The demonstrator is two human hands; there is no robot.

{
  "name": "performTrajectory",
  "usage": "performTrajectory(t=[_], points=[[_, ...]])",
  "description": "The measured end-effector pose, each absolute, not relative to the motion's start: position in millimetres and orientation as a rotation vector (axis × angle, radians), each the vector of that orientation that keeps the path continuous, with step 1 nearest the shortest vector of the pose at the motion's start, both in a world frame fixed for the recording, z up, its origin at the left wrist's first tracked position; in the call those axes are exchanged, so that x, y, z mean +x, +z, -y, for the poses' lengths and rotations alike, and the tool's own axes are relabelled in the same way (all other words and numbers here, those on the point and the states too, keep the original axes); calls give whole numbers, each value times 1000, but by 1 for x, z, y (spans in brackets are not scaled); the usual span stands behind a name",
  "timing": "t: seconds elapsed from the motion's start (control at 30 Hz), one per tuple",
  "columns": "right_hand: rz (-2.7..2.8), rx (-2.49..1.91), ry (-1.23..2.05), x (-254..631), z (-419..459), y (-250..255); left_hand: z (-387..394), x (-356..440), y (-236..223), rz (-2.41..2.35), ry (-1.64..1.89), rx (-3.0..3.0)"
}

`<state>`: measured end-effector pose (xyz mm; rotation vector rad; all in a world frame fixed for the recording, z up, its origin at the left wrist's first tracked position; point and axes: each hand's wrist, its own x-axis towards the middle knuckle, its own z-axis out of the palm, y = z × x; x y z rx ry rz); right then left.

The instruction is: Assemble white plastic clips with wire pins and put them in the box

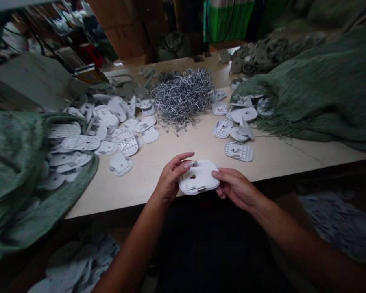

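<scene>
A white plastic plate [203, 175] with rounded corners, a dark hole and small raised tabs is held level over the table's front edge. My left hand [171, 177] grips its left side, the thumb lying near an upper tab. On the opposite side my right hand [233, 185] pinches the edge, thumb on top and fingers beneath. Beyond them rises a heap of thin silvery metal pins or springs [184, 93]; their exact kind is too small to tell. A loose white ribbed plate [238, 151] lies right of my hands, and another white piece [121, 163] lies to the left.
Green woven sacks [15, 162] flank the wooden table [183, 146], spilling white plates at left; a second green sack [320, 89] covers the right side. More white parts [79, 264] sit below the table. Cardboard boxes [125, 36] and a green crate [230, 20] stand behind.
</scene>
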<state>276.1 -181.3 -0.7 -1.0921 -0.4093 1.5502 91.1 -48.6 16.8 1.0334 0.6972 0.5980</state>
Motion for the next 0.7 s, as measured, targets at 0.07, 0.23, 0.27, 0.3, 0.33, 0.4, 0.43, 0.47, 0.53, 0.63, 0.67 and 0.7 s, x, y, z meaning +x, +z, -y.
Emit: performTrajectory(t=[0.07,0.23,0.27,0.3,0.33,0.4,0.43,0.47,0.53,0.63,0.67,0.7], points=[[195,-949,1563,268,179,-2,54,87,16,-689,640,992],[-42,-781,1546,242,173,-4,67,96,6,-653,739,1072],[-39,-769,1568,237,171,-5,68,103,5,-640,768,1053],[-22,-763,1594,233,171,-6,68,110,3,-633,793,1015],[14,-771,1621,230,170,-7,67,117,2,-632,809,963],[182,-864,1648,234,173,-11,62,127,2,-645,829,842],[311,-964,1601,240,177,-13,58,130,1,-656,832,794],[457,-1106,1483,250,181,-16,53,131,0,-669,829,761],[753,-1449,1034,278,190,-21,41,128,-3,-707,802,742],[1053,-1833,284,326,199,-29,26,122,-13,-757,716,742],[1129,-1911,145,339,199,-33,23,121,-17,-765,688,722],[1196,-1966,60,351,198,-37,20,120,-21,-767,663,695]])
